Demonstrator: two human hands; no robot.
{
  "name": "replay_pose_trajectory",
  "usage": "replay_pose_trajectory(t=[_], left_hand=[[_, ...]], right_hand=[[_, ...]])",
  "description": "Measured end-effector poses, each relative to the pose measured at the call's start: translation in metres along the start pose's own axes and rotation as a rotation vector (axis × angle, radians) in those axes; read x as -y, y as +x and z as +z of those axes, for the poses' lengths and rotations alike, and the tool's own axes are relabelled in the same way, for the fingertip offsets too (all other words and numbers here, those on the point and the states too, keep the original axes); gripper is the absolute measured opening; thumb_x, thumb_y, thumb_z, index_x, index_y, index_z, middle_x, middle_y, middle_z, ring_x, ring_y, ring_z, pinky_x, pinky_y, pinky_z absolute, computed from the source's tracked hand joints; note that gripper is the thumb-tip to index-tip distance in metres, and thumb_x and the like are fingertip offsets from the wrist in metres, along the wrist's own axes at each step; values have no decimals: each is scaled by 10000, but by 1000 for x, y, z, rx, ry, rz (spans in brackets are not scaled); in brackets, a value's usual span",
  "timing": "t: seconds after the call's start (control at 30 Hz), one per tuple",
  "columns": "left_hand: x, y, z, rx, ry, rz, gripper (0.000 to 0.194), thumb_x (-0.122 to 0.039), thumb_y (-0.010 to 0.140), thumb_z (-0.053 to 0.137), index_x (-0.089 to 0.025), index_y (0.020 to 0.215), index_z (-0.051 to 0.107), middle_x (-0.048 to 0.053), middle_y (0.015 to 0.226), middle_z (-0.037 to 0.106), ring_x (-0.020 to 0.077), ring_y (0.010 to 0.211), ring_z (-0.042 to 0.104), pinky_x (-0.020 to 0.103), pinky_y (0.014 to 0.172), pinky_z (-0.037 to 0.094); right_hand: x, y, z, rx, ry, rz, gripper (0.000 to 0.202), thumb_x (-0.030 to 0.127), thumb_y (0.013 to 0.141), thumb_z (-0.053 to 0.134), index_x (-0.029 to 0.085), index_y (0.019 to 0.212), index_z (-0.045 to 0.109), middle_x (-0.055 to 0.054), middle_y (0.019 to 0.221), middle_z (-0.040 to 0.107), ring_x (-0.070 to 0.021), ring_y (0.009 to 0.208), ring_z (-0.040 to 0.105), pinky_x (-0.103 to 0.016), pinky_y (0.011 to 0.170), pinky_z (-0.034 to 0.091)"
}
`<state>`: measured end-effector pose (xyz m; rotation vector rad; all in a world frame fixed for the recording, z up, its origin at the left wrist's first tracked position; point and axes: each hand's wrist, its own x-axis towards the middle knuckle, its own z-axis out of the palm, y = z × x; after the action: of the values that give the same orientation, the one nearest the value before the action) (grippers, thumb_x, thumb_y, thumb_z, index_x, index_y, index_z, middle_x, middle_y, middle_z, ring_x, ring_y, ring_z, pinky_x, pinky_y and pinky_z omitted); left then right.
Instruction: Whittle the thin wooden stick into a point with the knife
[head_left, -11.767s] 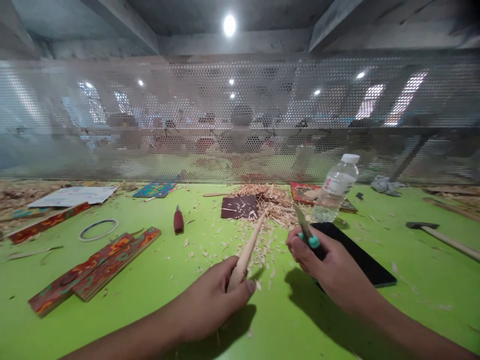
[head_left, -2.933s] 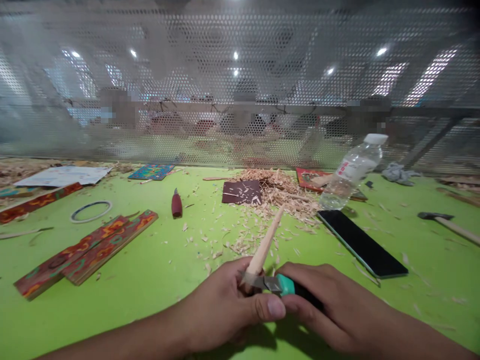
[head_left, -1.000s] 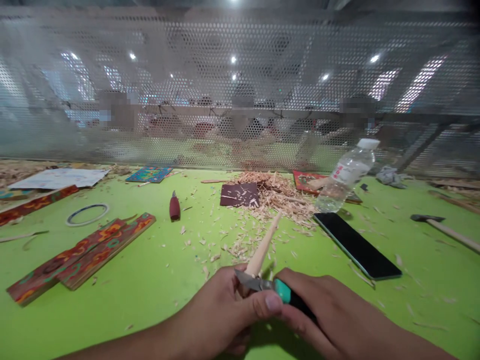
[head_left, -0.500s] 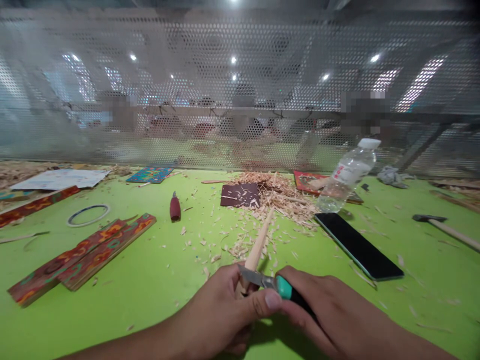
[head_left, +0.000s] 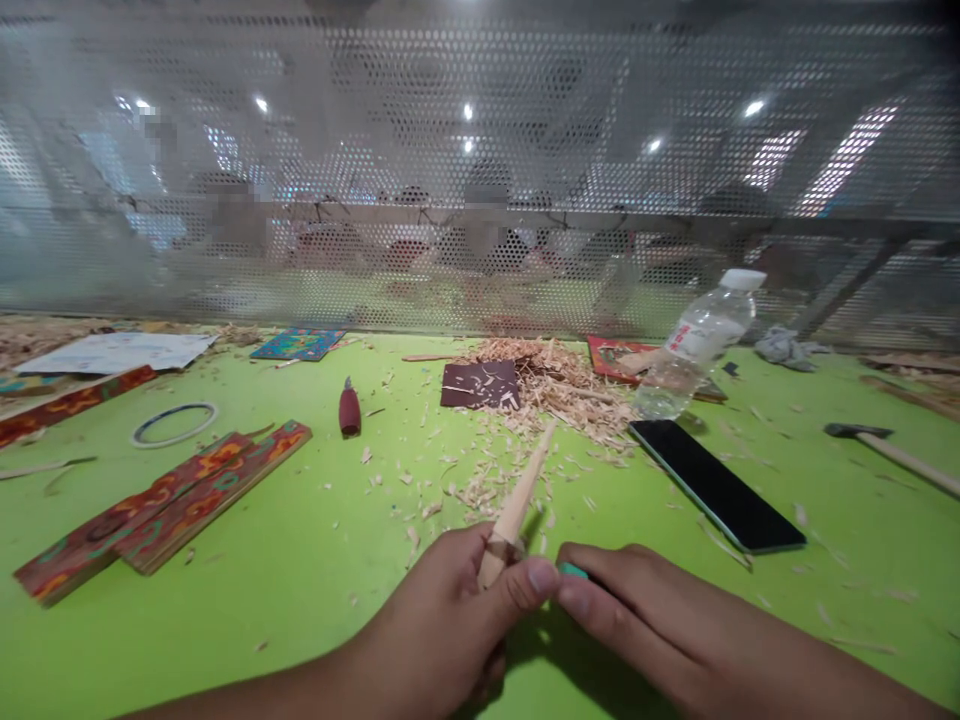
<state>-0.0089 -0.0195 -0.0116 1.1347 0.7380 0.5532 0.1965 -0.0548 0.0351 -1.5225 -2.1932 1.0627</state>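
My left hand (head_left: 457, 610) is closed around a pale, tapering wooden stick (head_left: 521, 495), its narrow end pointing away from me. The left thumb reaches across to the right hand's fingertips. My right hand (head_left: 645, 610) is wrapped around a knife, and only a bit of its teal handle (head_left: 574, 571) shows between the fingers. The knife's blade is mostly hidden near the left thumb and the stick. Wood shavings (head_left: 487, 485) lie scattered beyond the hands, with a larger heap (head_left: 562, 385) farther back.
A dark phone (head_left: 716, 485) and a tilted plastic bottle (head_left: 701, 345) are to the right, beside a hammer (head_left: 900, 455). Leftward lie a red-handled carving tool (head_left: 349, 410), painted wood strips (head_left: 217, 490) and a tape roll (head_left: 176, 425). Dark sandpaper-like sheet (head_left: 480, 384) touches the heap; perforated screen (head_left: 480, 270) stands behind.
My right hand has rolled over the knife, hiding most of its handle and blade, which showed plainly against the stick before. The left hand keeps the stick nearly in place.
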Motion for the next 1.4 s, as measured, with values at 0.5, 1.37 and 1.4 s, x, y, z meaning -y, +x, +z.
replay_pose_trajectory(t=[0.5,1.37,1.4], left_hand=[[-1,-2,5,-2,111,0,642,-837,871,546,-227,692,456,-112,414,399,51,331,338,136,317,291],[-12,-4,-4,155,-146,-47,520,-535,796,878,-213,985,516,-154,503,407,13,320,349,95,331,451],[-12,-4,-4,159,-149,-47,529,-540,789,882,-216,973,507,-157,491,401,15,321,350,96,335,455]], right_hand=[[10,2,-4,229,438,137,707,891,936,305,226,805,509,56,681,417,-126,566,351,-234,524,376],[-8,3,-7,3,594,118,651,852,905,506,214,855,630,47,650,468,-119,532,387,-221,487,321],[-8,3,-8,-73,440,75,639,833,923,501,214,862,650,17,684,516,-153,605,466,-246,541,373]])
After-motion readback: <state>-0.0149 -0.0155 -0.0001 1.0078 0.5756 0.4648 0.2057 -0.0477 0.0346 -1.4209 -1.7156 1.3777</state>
